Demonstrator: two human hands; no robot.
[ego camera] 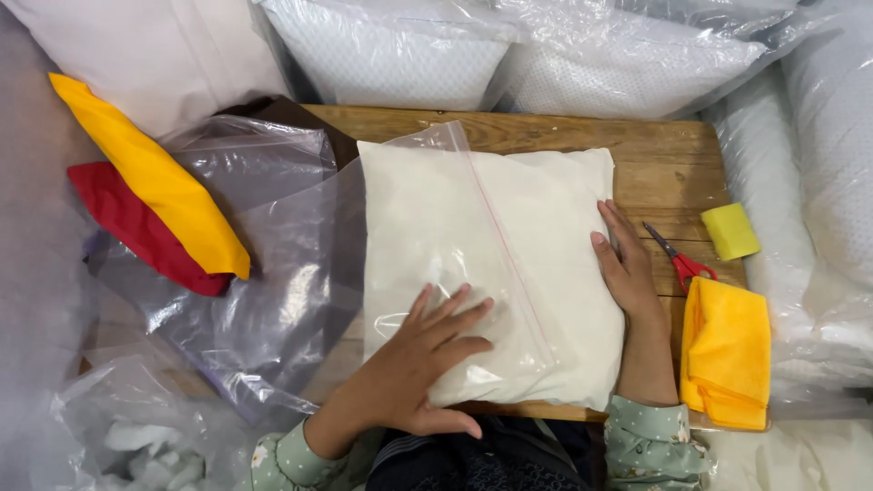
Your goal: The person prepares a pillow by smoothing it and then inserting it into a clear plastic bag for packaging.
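Head view, looking down on our two hands at a wooden desk (673, 164).

Item one: a white pillow (546, 273), lying flat on the desk between our hands, partly inside a clear zip-seal plastic bag (427, 245). The bag covers the portion of the pillow under and beyond our left hand; its pink seal line runs slantwise across the pillow, and the portion toward our right hand is bare.

Item two: our left hand (423, 364), fingers spread, palm pressed flat on the bagged part of the pillow near its closest edge.

Item three: our right hand (627, 268), fingers straight and together, laid against the bare side edge of the pillow.

Item four: red-handled scissors (677, 259), on the desk just outside our right hand.

Item five: a yellow sponge (730, 231), just past the scissors, farther from the right hand.

Item six: a folded yellow cloth (726, 350), beside our right wrist, at the desk edge.

Item seven: loose clear plastic bags (273, 264), outside our left hand.

Item eight: a yellow cushion (155, 177) lying on a red cushion (127, 227), beyond those bags.

Item nine: bagged white pillows (509, 50), stacked past the far edge of the desk.
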